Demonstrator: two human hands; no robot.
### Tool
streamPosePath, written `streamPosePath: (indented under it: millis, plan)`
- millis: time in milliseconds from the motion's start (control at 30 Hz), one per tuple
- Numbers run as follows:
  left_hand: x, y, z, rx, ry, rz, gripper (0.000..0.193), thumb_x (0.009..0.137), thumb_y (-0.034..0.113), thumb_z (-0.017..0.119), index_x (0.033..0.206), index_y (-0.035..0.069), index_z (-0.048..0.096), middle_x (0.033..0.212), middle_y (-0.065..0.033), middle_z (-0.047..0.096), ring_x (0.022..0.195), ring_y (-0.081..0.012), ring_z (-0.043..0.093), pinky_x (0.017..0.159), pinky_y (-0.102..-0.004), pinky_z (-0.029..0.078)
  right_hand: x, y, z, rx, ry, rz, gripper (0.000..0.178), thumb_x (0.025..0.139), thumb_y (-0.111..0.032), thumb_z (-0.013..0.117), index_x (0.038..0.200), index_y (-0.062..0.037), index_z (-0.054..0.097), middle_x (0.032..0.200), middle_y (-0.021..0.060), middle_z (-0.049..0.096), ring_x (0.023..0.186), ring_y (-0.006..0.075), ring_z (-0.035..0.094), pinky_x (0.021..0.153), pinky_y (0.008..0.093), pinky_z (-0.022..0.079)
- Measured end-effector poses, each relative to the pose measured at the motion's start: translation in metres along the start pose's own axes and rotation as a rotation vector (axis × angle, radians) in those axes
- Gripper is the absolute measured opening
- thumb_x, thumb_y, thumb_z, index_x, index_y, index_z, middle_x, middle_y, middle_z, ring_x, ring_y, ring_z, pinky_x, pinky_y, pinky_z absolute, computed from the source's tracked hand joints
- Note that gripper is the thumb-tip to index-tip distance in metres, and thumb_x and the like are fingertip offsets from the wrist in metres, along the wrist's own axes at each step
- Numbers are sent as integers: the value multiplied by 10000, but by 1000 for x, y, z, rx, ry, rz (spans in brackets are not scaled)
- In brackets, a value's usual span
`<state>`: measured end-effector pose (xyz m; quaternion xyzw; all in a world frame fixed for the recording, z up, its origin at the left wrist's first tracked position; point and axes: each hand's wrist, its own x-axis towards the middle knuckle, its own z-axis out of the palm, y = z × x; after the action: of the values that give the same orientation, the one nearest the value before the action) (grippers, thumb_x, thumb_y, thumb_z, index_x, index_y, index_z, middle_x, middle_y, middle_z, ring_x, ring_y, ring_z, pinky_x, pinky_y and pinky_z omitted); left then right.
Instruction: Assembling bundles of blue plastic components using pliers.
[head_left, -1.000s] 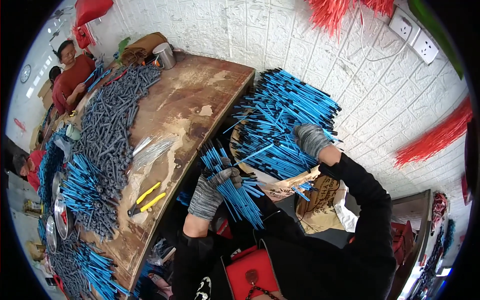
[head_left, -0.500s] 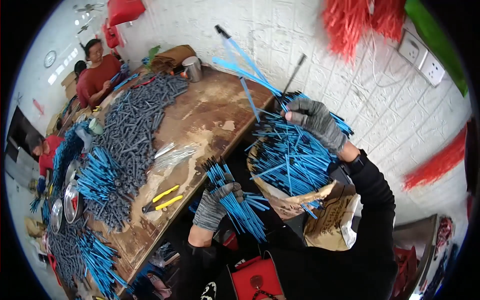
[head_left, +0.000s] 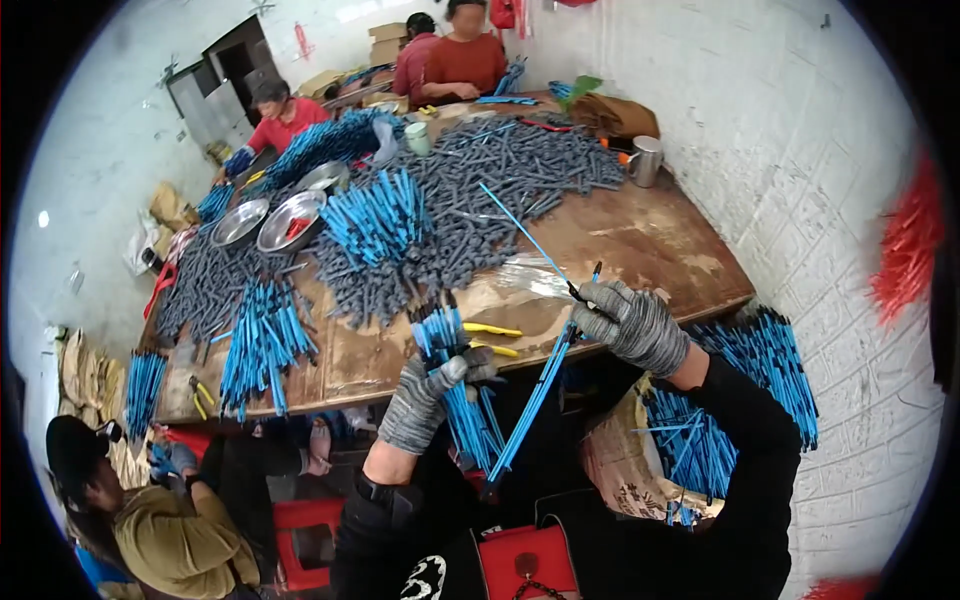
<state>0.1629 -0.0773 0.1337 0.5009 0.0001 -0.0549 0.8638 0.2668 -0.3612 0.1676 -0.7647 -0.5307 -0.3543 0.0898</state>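
Observation:
My left hand point(head_left: 412, 405), in a grey knit glove, is closed around a bundle of thin blue sticks point(head_left: 468, 420) with black tips, held just off the table's near edge. To its right, my right hand point(head_left: 632, 325), gloved alike, pinches several more blue sticks point(head_left: 535, 405) with black ends. Most of these slant down toward the bundle's lower end. One stick point(head_left: 525, 235) points up and away over the table. Beyond the left hand lie yellow-handled pliers point(head_left: 492, 329), partly hidden by the bundle, and a clear plastic wrap point(head_left: 535, 277).
A wooden table point(head_left: 690, 250) bears a wide heap of grey pieces point(head_left: 470, 200), blue stick piles point(head_left: 375, 215), metal bowls point(head_left: 290, 222) and a steel mug point(head_left: 645, 160). At my right stands a sack point(head_left: 625, 455) of blue sticks. A person in olive point(head_left: 180, 535) sits at left; others work across the table.
My view has swung left. My right hand has left the sack of sticks and come over the table's edge, nearer the left hand's bundle, still pinching sticks. The left hand keeps its grip.

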Motion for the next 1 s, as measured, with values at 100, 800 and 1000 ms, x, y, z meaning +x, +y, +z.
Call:
streamPosePath:
  millis: [100, 800, 1000]
  plan:
    - [3, -7, -24, -65, 50, 2, 424, 813, 257, 699, 1147, 70, 516, 943, -71, 605, 821, -206, 604, 571, -287, 503, 20, -18, 13, 48, 19, -125, 287, 721, -135, 663, 1003, -120, 615, 1095, 113, 573, 915, 277, 614, 604, 345, 545]
    - [-40, -25, -33, -67, -37, 51, 311, 762, 148, 753, 1008, 47, 593, 813, -26, 630, 699, -110, 602, 621, -241, 504, 50, -89, 15, 405, 63, -256, 282, 772, -122, 667, 1031, -66, 569, 1049, 125, 595, 932, 264, 617, 744, 342, 543]
    - [-46, -28, -20, 174, 160, 100, 310, 753, 75, 749, 1021, 50, 597, 828, -20, 638, 726, -108, 607, 652, -244, 505, 39, -117, 47, 1130, -140, 816, 163, 848, -73, 624, 1002, -48, 577, 1004, 101, 607, 797, 151, 630, 628, 253, 521]
